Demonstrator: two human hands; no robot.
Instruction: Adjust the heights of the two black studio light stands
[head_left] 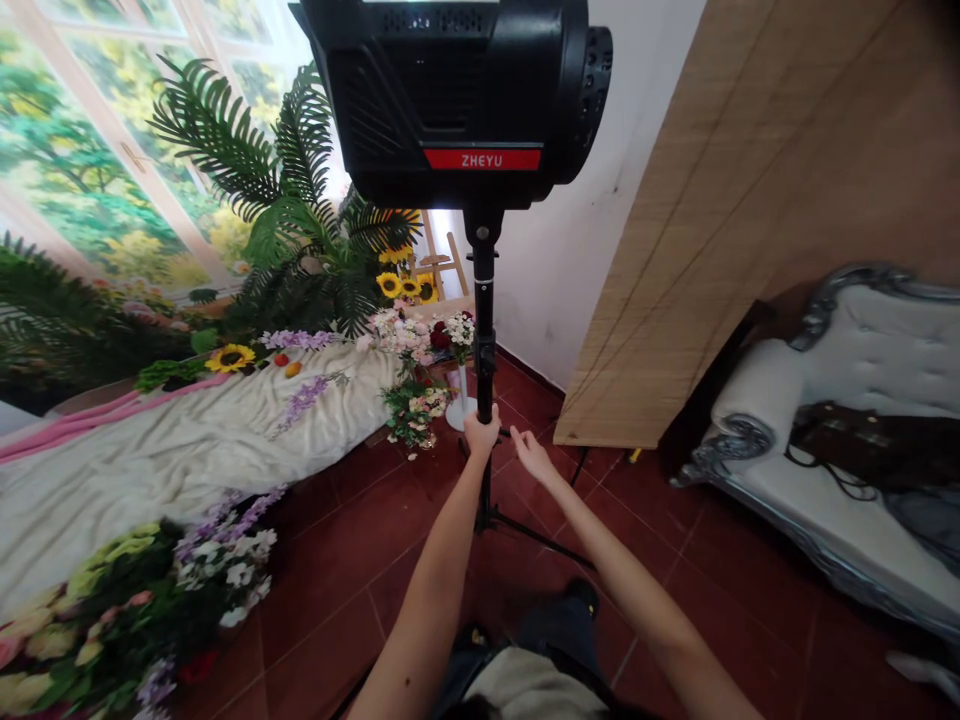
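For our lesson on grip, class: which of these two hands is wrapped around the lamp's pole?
The left hand, closed around the black pole below the lamp marked ZHEYU; the right hand is beside the pole, not around it.

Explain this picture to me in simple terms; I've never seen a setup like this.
There is no robot here, just a person using bare hands. The single picture comes from a camera worn on their head, looking forward and down, so their arms reach in from the bottom.

The left hand is wrapped around a black pole. The right hand is beside it, fingertips at or very near a small lever; whether they touch is hard to tell. On top of the pole sits what looks like a studio lamp.

To the left, a pale cloth has a sunflower and purple flowers on it. To the right, a bag lies on a sofa.
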